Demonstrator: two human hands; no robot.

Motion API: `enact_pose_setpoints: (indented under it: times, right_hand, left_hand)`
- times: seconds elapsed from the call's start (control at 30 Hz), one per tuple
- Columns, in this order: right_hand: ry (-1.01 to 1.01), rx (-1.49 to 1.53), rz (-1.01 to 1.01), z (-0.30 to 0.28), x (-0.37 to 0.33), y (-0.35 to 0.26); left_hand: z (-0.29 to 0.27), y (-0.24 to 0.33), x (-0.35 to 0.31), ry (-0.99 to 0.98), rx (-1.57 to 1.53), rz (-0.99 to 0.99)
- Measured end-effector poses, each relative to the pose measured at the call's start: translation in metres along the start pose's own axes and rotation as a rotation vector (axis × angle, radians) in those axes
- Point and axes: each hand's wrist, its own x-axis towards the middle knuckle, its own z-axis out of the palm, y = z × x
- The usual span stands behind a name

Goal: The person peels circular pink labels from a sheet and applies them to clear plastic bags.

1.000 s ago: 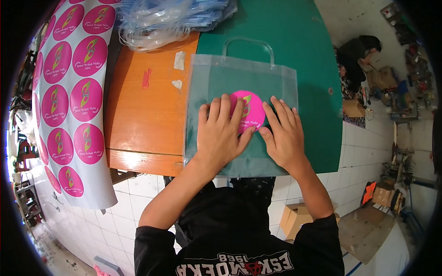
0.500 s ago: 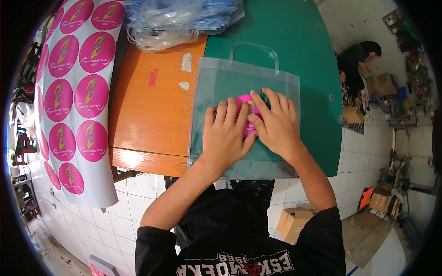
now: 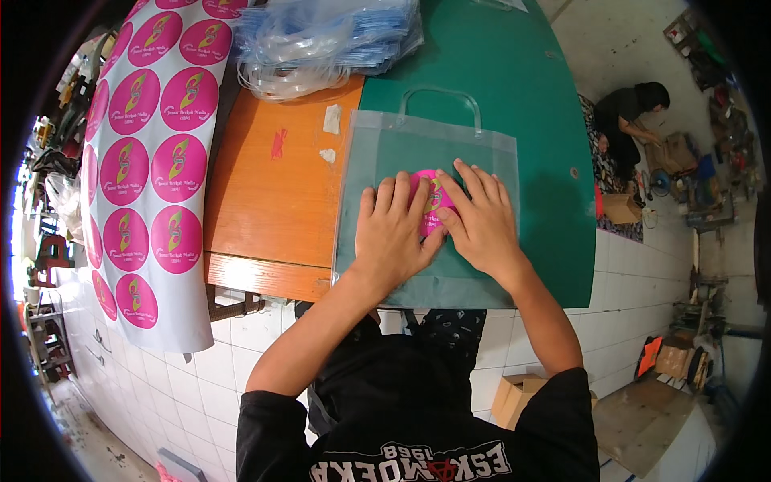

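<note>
A clear plastic bag [image 3: 482, 281] with a loop handle lies flat on the table in front of me. On its middle is a round pink sticker [image 3: 434, 198] with a green and yellow emblem, partly covered by my fingers. My left hand [image 3: 395, 233] rests flat on the left part of the sticker and the bag, fingers stretched out. From the other side my right hand [image 3: 482, 221] lies palm down, its fingers extended and its thumb on the sticker's right part. Neither hand grips anything.
To the left hangs a white sheet of pink round stickers [image 3: 183, 169] over the table edge. A pile of clear bags [image 3: 329, 40] lies at the back. The tabletop is part orange wood [image 3: 265, 193], part green [image 3: 554, 201]. Another person [image 3: 630, 120] sits on the floor at far right.
The view has shifted slightly, so the sticker sheet and bag pile appear a little lower and further right. Both hands stay pressed on the sticker with barely any movement.
</note>
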Motion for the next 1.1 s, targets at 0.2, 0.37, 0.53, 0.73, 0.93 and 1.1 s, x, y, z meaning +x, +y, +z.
enact_pose_setpoints:
  times: [0.2, 0.37, 0.53, 0.73, 0.93, 1.1]
  right_hand:
    - [0.021, 0.047, 0.001, 0.001, -0.005, 0.004]
    - [0.024, 0.074, 0.014, 0.001, -0.005, 0.006]
    - [0.038, 0.132, 0.024, -0.004, -0.005, 0.01]
    - [0.042, 0.174, -0.135, -0.01, 0.006, 0.011]
    - [0.07, 0.071, -0.211, -0.002, 0.02, 0.009]
    - [0.06, 0.031, -0.221, 0.001, 0.022, 0.011]
  left_hand:
    - [-0.001, -0.001, 0.002, -0.008, 0.01, 0.018]
    - [-0.001, -0.003, 0.004, 0.006, 0.017, 0.029]
    - [-0.016, -0.007, -0.001, -0.062, -0.042, 0.015]
    - [-0.026, -0.01, -0.016, -0.139, -0.044, 0.059]
    - [-0.024, -0.01, -0.018, -0.145, -0.081, 0.025]
    - [-0.024, -0.01, -0.016, -0.183, -0.103, -0.008]
